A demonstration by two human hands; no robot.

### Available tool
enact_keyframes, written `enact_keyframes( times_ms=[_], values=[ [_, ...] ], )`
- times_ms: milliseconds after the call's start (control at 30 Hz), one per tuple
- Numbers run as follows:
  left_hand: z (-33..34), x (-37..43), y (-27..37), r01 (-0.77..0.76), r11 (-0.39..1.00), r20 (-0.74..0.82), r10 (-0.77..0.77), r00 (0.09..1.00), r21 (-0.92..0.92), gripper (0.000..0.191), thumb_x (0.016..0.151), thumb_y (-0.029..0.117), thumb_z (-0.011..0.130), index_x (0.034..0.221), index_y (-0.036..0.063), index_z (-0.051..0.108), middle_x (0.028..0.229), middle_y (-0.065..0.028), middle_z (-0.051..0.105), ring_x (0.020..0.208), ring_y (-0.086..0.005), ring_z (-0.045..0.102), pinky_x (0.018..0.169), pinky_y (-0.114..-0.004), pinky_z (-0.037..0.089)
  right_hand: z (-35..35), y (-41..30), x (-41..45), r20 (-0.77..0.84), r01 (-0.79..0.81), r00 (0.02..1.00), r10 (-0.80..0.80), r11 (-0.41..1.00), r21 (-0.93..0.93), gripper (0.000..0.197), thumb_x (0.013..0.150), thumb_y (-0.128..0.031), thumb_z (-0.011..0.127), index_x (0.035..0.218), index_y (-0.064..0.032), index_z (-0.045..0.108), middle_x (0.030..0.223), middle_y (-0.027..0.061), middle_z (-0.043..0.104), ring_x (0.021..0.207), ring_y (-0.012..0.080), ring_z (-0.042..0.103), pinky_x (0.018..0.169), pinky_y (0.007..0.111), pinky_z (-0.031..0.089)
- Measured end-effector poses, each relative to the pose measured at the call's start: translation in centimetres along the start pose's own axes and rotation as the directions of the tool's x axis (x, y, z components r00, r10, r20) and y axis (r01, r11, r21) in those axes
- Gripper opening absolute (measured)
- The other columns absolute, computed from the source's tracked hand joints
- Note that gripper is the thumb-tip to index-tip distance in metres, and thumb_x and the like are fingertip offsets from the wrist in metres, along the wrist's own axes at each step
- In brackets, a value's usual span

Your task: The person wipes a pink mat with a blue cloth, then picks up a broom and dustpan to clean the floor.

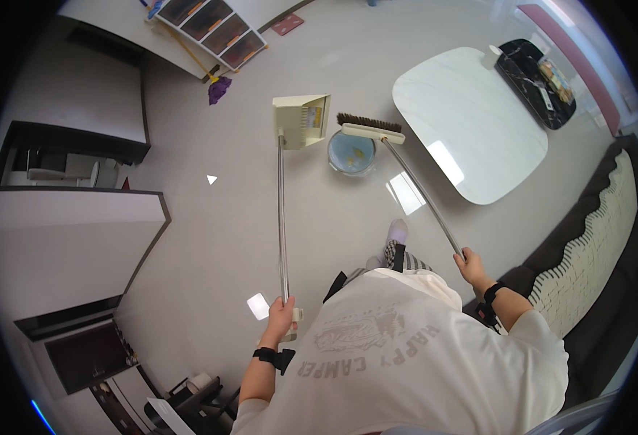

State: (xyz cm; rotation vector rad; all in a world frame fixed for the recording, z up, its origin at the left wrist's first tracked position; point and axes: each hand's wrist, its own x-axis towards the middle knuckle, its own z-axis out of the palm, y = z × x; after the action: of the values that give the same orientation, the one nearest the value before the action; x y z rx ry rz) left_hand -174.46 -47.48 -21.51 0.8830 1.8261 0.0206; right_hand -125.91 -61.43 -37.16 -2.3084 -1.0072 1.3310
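Note:
My left hand (pixel 279 321) is closed around the metal handle of a long-handled dustpan (pixel 291 122), whose cream pan is at the far end, left of the trash bin. My right hand (pixel 469 265) grips the metal pole of a broom (pixel 372 132) with a cream head and dark bristles. The broom head overlaps the upper rim of a round bin (pixel 351 154) with a light blue inside and some yellowish bits in it; whether they touch I cannot tell. The bristles point away from me.
A white marble-look table (pixel 471 119) with a black tray-like top (pixel 536 81) stands ahead right. A dark sofa (pixel 585 239) with a pale cover runs along the right. A purple mop (pixel 220 89) leans by a drawer unit (pixel 210 30) ahead left.

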Motion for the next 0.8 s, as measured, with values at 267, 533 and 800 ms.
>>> enact_keyframes(
  times_ms=[267, 533, 800],
  values=[
    [1.8, 0.0, -3.6, -0.107, 0.976, 0.046, 0.100, 0.994, 0.190, 0.035, 0.091, 0.029, 0.053, 0.074, -0.0003, 0.045, 0.056, -0.0075, 0.049, 0.038, -0.0171, 0.051, 0.036, -0.031, 0.042, 0.8, 0.8, -5.2, -0.077, -0.004, 0.997, -0.001, 0.998, -0.055, 0.034, 0.086, -0.029, 0.059, 0.090, 0.0041, 0.054, 0.068, 0.0205, 0.055, 0.060, 0.0315, 0.051, 0.058, 0.040, 0.042],
    [3.2, -1.6, -3.7, -0.172, 0.913, 0.099, 0.145, 0.984, 0.370, 0.039, 0.091, 0.032, 0.050, 0.076, -0.0042, 0.047, 0.057, -0.0147, 0.055, 0.041, -0.0230, 0.057, 0.039, -0.034, 0.045, 1.5, 2.6, -7.1, -0.107, 0.012, 0.994, -0.018, 0.998, -0.063, 0.034, 0.086, -0.029, 0.058, 0.094, 0.0039, 0.054, 0.071, 0.0213, 0.057, 0.064, 0.0350, 0.055, 0.060, 0.041, 0.043],
    [5.3, -3.9, -1.9, -0.122, 0.899, -0.012, 0.140, 0.990, 0.420, 0.037, 0.092, 0.031, 0.050, 0.077, -0.0027, 0.048, 0.057, -0.0111, 0.054, 0.038, -0.0189, 0.053, 0.037, -0.034, 0.042, 2.7, 4.1, -5.9, -0.139, 0.068, 0.987, -0.077, 0.995, -0.069, 0.027, 0.087, -0.026, 0.055, 0.091, -0.0004, 0.051, 0.073, 0.0245, 0.059, 0.071, 0.0440, 0.057, 0.062, 0.051, 0.044]
  ],
)
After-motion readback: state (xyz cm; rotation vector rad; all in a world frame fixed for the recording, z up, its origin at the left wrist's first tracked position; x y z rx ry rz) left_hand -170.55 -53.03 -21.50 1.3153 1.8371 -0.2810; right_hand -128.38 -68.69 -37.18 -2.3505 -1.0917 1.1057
